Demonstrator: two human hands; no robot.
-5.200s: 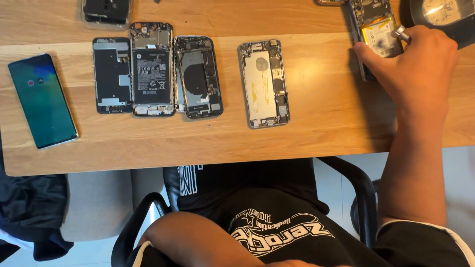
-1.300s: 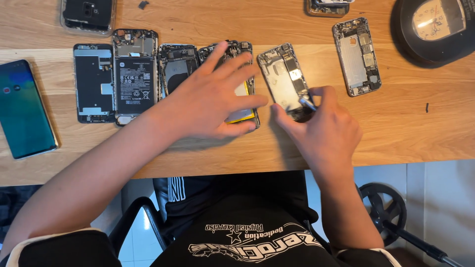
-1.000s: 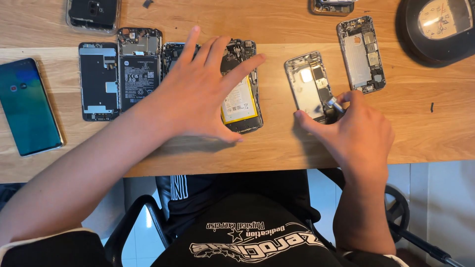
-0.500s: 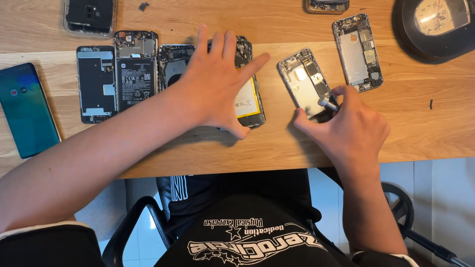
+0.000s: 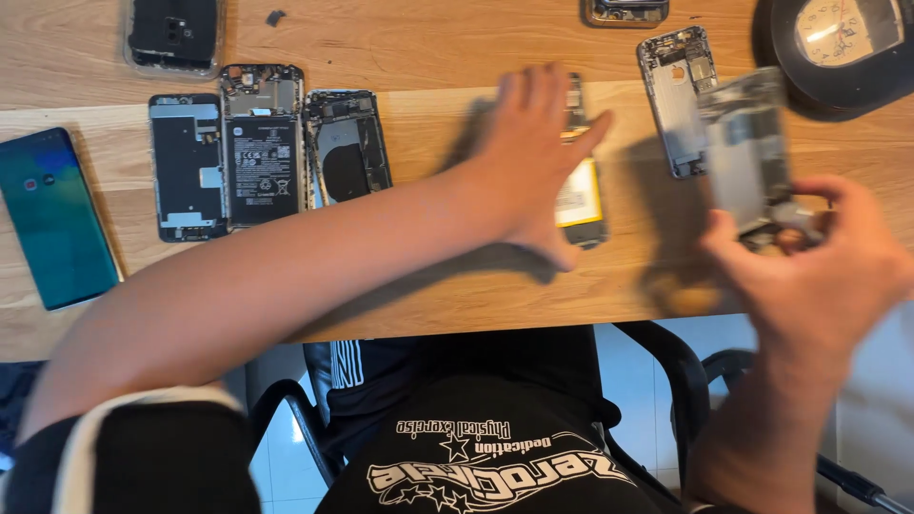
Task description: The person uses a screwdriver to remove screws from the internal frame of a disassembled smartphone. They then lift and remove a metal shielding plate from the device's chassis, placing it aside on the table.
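Hands first: right hand [image 5: 809, 271] grips one opened phone shell [image 5: 752, 157] by its lower end, thumb and fingers pinched on it, shell lifted off the worktop [image 5: 400, 286] and motion-blurred, tilted upright toward the camera. Left hand [image 5: 533, 157] is spread flat, fingers wide, palm pressing down on one opened phone with a yellow-edged battery [image 5: 581, 195]; only the phone's right edge shows past the fingers.

Just left of the lifted shell, one silver opened phone [image 5: 671, 105] lies flat on the wood. Above it, at the top edge, one more phone part [image 5: 624, 11], cut off by the frame. Top right corner: one round black dish [image 5: 838, 43] with a pale round disc inside; contents otherwise unclear.

Left of the left hand, three opened phones in a row, touching side by side: dark one with a round coil [image 5: 345, 148], one with a black battery [image 5: 262, 143], one grey plate-backed [image 5: 188, 167]. Above them, one black phone back [image 5: 173, 33]. Far left, one intact phone with a teal screen [image 5: 52, 219], apart from the row. Total phone bodies visible: nine.
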